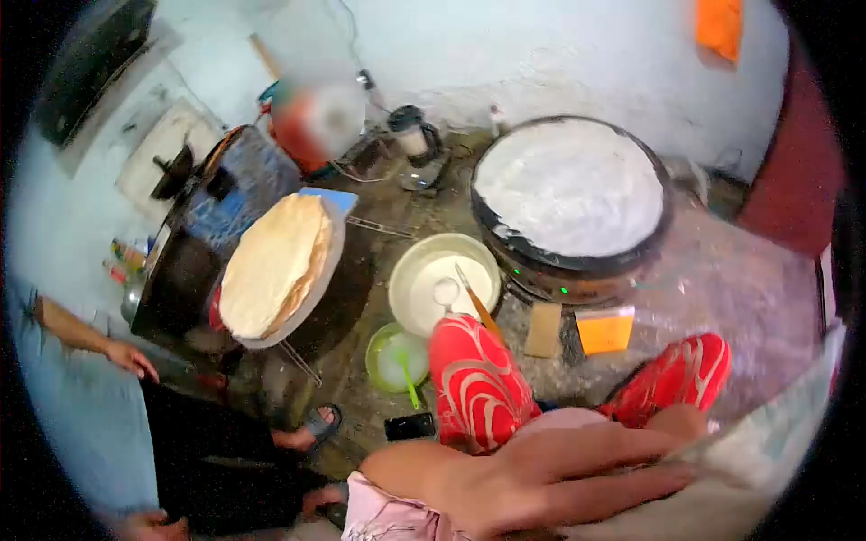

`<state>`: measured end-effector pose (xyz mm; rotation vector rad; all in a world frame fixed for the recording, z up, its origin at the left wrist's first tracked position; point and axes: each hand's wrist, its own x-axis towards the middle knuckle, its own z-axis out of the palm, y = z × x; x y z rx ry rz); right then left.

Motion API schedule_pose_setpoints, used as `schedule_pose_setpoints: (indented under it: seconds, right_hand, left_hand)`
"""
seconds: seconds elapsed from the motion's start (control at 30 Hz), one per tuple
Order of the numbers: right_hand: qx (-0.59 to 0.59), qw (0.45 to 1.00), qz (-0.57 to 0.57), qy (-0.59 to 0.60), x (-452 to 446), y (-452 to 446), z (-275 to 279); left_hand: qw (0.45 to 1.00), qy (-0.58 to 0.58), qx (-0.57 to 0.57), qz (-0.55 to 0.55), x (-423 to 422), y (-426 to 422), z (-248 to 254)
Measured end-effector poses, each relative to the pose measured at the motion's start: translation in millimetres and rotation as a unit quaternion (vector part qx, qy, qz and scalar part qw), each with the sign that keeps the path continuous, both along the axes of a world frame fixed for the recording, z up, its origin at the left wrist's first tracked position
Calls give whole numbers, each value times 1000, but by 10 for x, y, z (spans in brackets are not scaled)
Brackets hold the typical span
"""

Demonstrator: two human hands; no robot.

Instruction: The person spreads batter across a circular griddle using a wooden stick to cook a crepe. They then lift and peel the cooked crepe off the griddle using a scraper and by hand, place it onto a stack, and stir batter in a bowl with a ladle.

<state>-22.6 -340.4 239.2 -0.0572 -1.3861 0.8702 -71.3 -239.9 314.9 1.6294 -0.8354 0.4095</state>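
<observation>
1. In the lower middle of the frame, the person's bare skin fills the foreground, blurred; one hand [514,482] stretches rightwards from a pink garment [383,509]. Its fingers look long and near one another; whether they hold anything, and which hand it is, cannot be told. The other hand cannot be made out.
2. Just above lie two rounded, red patterned cloth shapes [483,383].
3. The round griddle [476,203], upper right of centre, bears a white layer [573,185] over most of its top.
4. At centre, a cream bowl [397,302] holds pale liquid, a ladle [446,290] and a wooden-handled tool [483,311].
5. Lower left of it stands a green bowl [372,365] with a green-handled utensil [408,379]; a black phone [410,426] lies below.
6. Left of centre, thin round flatbreads [275,266] lie stacked on a pale tray [332,261].
7. At far left, another person's hand [133,359] hangs loosely, fingers slightly curled.
</observation>
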Motion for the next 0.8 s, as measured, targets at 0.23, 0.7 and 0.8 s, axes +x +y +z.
schedule_pose_setpoints:
  seconds: [0.23, 0.7, 0.8]
  right_hand:
    - [-23, 996, -53, -70, 33, -107, 7]
    - [88, 972, -210, -61, 53, -564, -23]
    - [97, 968, -221, -69, 96, -531, 13]
  left_hand:
    - [981, 140, 90, -95, -26, -107, -527]
    - [999, -1, 42, 30, -258, -3, -433]
    - [999, -5, 42, 27, -255, -23, -430]
